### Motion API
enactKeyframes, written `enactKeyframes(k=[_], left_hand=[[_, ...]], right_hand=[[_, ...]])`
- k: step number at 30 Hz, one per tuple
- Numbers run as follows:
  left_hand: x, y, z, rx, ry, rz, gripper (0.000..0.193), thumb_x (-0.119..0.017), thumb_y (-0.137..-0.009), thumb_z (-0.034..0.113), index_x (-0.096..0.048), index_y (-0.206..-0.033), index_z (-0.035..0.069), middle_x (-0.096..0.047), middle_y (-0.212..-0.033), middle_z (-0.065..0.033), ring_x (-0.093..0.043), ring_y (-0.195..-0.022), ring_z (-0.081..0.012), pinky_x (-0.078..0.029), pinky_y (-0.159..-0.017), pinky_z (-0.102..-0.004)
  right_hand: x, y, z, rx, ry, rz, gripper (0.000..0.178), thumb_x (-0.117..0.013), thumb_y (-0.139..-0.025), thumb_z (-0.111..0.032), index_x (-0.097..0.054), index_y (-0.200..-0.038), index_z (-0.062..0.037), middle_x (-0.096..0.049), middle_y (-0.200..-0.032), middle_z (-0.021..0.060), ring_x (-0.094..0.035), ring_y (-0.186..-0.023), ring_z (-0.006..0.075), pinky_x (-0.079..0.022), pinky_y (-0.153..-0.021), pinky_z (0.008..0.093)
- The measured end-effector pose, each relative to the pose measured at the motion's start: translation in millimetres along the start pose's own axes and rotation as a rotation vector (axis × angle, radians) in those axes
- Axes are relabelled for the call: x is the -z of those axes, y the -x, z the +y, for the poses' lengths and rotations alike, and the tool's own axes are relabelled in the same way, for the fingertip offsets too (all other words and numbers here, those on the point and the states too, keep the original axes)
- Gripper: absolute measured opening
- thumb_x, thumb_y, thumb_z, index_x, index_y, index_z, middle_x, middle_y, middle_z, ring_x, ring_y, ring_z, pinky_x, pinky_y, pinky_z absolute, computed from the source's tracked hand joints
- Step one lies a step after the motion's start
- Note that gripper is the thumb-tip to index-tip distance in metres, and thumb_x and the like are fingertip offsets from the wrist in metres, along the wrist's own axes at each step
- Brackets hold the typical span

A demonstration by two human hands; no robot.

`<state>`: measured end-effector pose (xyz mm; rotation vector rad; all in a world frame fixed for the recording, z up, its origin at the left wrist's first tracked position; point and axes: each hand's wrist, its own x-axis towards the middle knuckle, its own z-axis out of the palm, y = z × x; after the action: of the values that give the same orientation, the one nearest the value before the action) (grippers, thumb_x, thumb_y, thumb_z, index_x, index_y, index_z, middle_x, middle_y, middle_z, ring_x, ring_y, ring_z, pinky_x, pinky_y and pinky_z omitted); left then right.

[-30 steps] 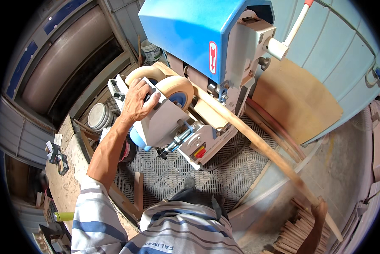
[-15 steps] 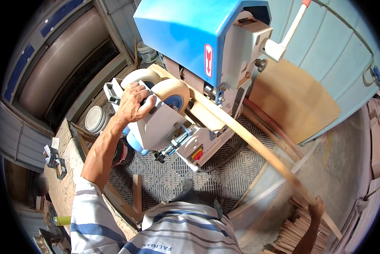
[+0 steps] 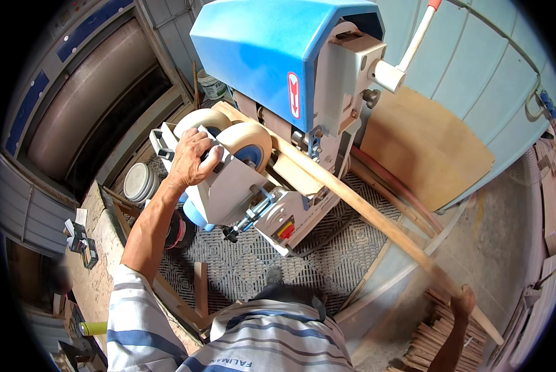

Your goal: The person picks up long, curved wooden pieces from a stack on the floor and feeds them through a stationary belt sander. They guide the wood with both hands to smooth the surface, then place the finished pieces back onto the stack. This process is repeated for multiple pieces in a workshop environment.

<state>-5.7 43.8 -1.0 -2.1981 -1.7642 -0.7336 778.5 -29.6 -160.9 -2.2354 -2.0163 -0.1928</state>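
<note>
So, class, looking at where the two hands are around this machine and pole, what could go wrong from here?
1. The left hand rests on the pale grey housing, close beside the cream-tyred wheels; if they turn, fingers slipping inward might get pinched.
2. The wooden pole spans a long stretch from the wheels to the right hand with no support visible between, so it could bend, or twist in that one-handed grip.
</note>
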Motion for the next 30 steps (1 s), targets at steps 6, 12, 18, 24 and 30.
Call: enactKeyframes(k=[6, 12, 18, 24, 30], left_hand=[[2, -1, 4, 0.030, 0.007, -0.021, 0.030, -0.053, -0.079, 0.027, -0.060, -0.067, 0.000, -0.051, -0.067, -0.0119, -0.044, -0.070, -0.0267, -0.037, -0.075, -0.0389], [1, -1, 4, 0.013, -0.013, -0.011, 0.030, -0.054, -0.081, 0.027, -0.061, -0.068, 0.000, -0.051, -0.067, -0.0118, -0.045, -0.071, -0.0276, -0.037, -0.075, -0.0390], [2, -1, 4, 0.005, -0.020, -0.013, 0.029, -0.054, -0.080, 0.026, -0.061, -0.069, 0.001, -0.052, -0.068, -0.0117, -0.045, -0.071, -0.0277, -0.037, -0.075, -0.0388], [0, 0, 1, -0.002, -0.016, -0.012, 0.029, -0.053, -0.081, 0.026, -0.061, -0.069, 0.001, -0.053, -0.069, -0.0117, -0.046, -0.072, -0.0275, -0.037, -0.075, -0.0390], [1, 0, 4, 0.025, -0.024, -0.011, 0.029, -0.053, -0.080, 0.026, -0.061, -0.068, 0.001, -0.051, -0.068, -0.0116, -0.044, -0.071, -0.0272, -0.036, -0.074, -0.0394]], right_hand=[[-5, 4, 3, 0.023, -0.012, 0.087, 0.016, -0.063, -0.074, -0.015, -0.051, -0.075, -0.0042, -0.058, -0.070, 0.0196, -0.057, -0.070, 0.0421, -0.044, -0.062, 0.0482], [-5, 7, 6, -0.023, -0.023, 0.021, 0.017, -0.063, -0.075, -0.014, -0.051, -0.074, -0.0029, -0.057, -0.069, 0.0203, -0.056, -0.070, 0.0424, -0.045, -0.061, 0.0470], [-6, 6, 4, 0.031, -0.006, 0.074, 0.017, -0.063, -0.076, -0.014, -0.050, -0.074, -0.0032, -0.056, -0.069, 0.0198, -0.055, -0.068, 0.0422, -0.044, -0.061, 0.0471], [-5, 7, 3, 0.055, -0.053, 0.103, 0.018, -0.062, -0.076, -0.015, -0.049, -0.073, -0.0040, -0.054, -0.066, 0.0191, -0.055, -0.067, 0.0419, -0.043, -0.059, 0.0472], [1, 7, -6, 0.010, -0.070, 0.063, 0.016, -0.061, -0.077, -0.015, -0.050, -0.075, -0.0042, -0.057, -0.071, 0.0208, -0.055, -0.071, 0.0439, -0.044, -0.062, 0.0494]])
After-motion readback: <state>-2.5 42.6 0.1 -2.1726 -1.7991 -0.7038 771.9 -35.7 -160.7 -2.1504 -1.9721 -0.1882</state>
